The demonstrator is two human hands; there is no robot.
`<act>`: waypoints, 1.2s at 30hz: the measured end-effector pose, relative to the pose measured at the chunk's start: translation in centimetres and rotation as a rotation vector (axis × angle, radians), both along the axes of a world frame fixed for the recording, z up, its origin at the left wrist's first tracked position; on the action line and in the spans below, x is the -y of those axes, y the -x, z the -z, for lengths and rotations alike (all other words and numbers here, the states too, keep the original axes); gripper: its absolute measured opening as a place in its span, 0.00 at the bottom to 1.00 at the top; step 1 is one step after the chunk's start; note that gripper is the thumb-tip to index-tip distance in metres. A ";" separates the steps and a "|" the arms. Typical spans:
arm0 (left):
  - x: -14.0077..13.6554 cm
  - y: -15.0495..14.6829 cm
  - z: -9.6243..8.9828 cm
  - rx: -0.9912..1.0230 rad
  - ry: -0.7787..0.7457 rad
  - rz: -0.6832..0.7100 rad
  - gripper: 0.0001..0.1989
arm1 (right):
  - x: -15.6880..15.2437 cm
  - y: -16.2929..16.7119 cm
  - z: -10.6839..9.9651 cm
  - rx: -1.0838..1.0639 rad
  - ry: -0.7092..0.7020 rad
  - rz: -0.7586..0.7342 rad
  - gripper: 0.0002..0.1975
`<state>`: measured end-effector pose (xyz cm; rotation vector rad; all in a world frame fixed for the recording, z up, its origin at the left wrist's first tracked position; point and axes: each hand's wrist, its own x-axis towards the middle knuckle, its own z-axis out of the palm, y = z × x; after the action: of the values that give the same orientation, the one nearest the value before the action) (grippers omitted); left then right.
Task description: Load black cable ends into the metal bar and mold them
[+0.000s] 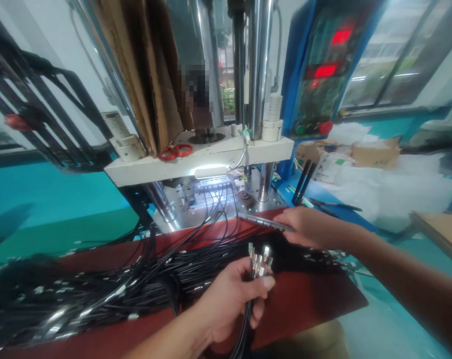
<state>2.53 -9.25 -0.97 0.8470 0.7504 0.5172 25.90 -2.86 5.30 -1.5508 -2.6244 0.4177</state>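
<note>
My left hand (233,294) is closed around a bunch of black cables (244,324), whose metal connector ends (261,262) stick up above the thumb. To the right, my right hand (308,227) grips one end of a slim metal bar (265,222). The bar's other end points at the lit mould (214,192) in the press. Several thin black cables run out of that mould toward me. Below it, a large heap of black cables (136,284) with shiny ends lies across a red-brown work surface (304,299).
The press's white upper plate (199,157) carries red-handled scissors (175,151) and hangs over the mould between steel columns. At right stands a blue control box (316,75) with red displays. Tweezers (338,204) lie on a blue surface, with white bags (398,194) beyond.
</note>
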 end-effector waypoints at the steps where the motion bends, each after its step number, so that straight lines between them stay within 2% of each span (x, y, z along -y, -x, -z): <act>1: -0.1 -0.2 0.0 0.000 -0.006 -0.001 0.14 | 0.6 -0.4 0.1 -0.083 0.054 0.021 0.08; 3: -0.3 -0.5 -0.1 -0.001 -0.017 0.007 0.15 | 2.1 -0.9 0.8 -0.277 0.118 0.104 0.09; 6: -0.9 -0.5 -0.4 -0.013 -0.016 0.026 0.14 | 5.1 -0.7 3.1 -0.653 0.176 0.330 0.11; 10: -1.4 -0.4 -0.4 -0.028 -0.003 0.087 0.13 | 9.2 1.9 6.1 -1.176 0.333 0.570 0.24; 13: -1.2 -0.5 -0.1 -0.032 0.008 0.117 0.14 | 10.3 4.5 7.2 -1.377 0.303 0.781 0.27; 15: -1.0 -0.5 0.0 -0.047 0.015 0.105 0.14 | 10.2 5.8 7.6 -1.422 0.291 0.807 0.26; 21: -1.0 -0.5 -0.4 -0.083 0.056 0.064 0.13 | 9.5 7.0 8.5 -1.452 0.212 0.713 0.24; 30: -1.0 -0.4 -0.4 -0.099 0.091 0.075 0.10 | 9.8 7.1 8.9 -1.351 0.199 0.706 0.20; 36: -1.1 -0.5 -0.6 -0.095 0.081 0.094 0.08 | 9.9 7.0 8.2 -1.279 0.241 0.686 0.22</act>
<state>3.05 -8.20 -0.42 0.8311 0.8096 0.3622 18.89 -12.74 -2.94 -1.3605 -1.0615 1.1519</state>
